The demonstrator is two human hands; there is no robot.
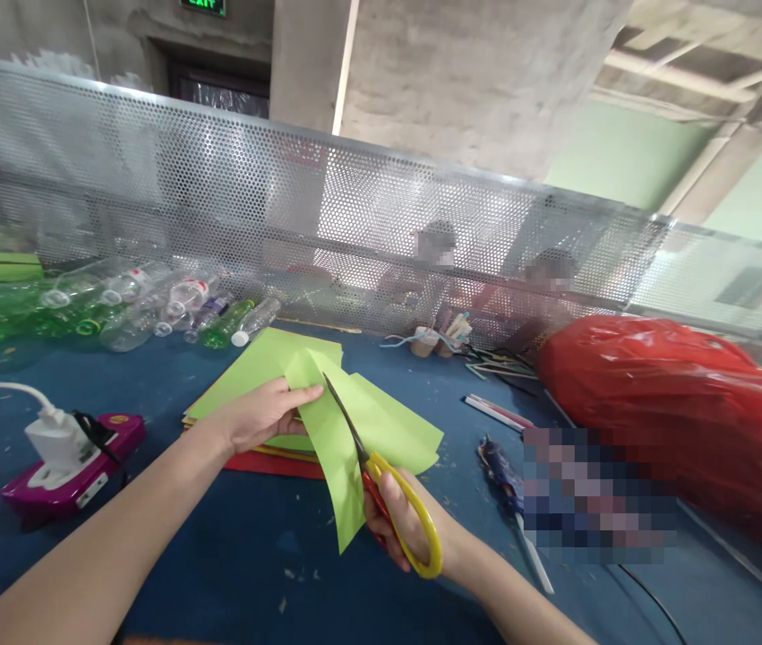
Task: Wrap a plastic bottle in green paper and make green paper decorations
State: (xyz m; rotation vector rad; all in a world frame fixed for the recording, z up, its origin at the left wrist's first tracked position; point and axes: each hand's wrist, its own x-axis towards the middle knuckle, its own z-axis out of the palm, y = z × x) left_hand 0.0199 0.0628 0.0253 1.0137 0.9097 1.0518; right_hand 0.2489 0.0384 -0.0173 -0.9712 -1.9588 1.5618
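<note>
Scissors (368, 457) with yellow and red handles sit in the right hand's (398, 520) closed grip, blades against green paper (337, 448) above the blue bench (239, 555). The left hand (263, 414) pinches the paper, near a paper stack (239, 385). Bottles (132, 309) lie behind, left.

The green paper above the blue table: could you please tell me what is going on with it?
A person grips a light green sheet in the left hand. The right hand holds scissors with yellow and red handles, the blades against the sheet. It looks partly cut, with a narrow, curved part hanging down. Under and behind the hands, a stack of coloured paper lies on the table. Plastic bottles lie beyond, and a red bag is at the right.
</note>
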